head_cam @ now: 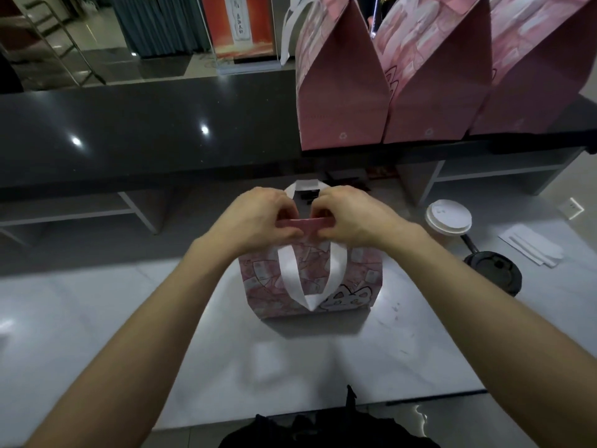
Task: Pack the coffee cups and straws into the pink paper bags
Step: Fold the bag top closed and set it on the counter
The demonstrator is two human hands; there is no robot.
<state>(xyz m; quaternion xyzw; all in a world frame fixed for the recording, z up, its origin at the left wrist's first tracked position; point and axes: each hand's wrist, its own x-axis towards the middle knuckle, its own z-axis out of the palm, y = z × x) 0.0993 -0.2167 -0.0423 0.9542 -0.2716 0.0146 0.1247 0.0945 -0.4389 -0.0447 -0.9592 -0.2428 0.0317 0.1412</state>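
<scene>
The pale tabletop (97,302) takes up most of the near space, and behind it runs a long dark counter (129,124) set higher, glossy enough to catch the ceiling lights. On that counter, off to the right, three closed pink paper bags (342,92) stand upright in a row, tops folded to a peak, each just beside the next; a white handle shows behind the leftmost one.

In the middle of the tabletop stands another pink paper bag (361,276), printed with a cartoon pattern, its near white handle (290,273) hanging down over the front face in a loop while the far handle sticks up behind the fingers. Both bare forearms reach in from the near edge. The left hand (258,218) and the right hand (352,218) meet at the bag's top edge, each with thumb and curled fingers pinching the folded pink rim, knuckles almost touching one another.

To the right of the bag, near the table's far edge, a coffee cup with a white lid (449,218) stands upright, and just in front of it a second cup with a black lid (494,273). Farther right lie a few paper-wrapped straws (533,244), flat on the tabletop, apart from the cups.
</scene>
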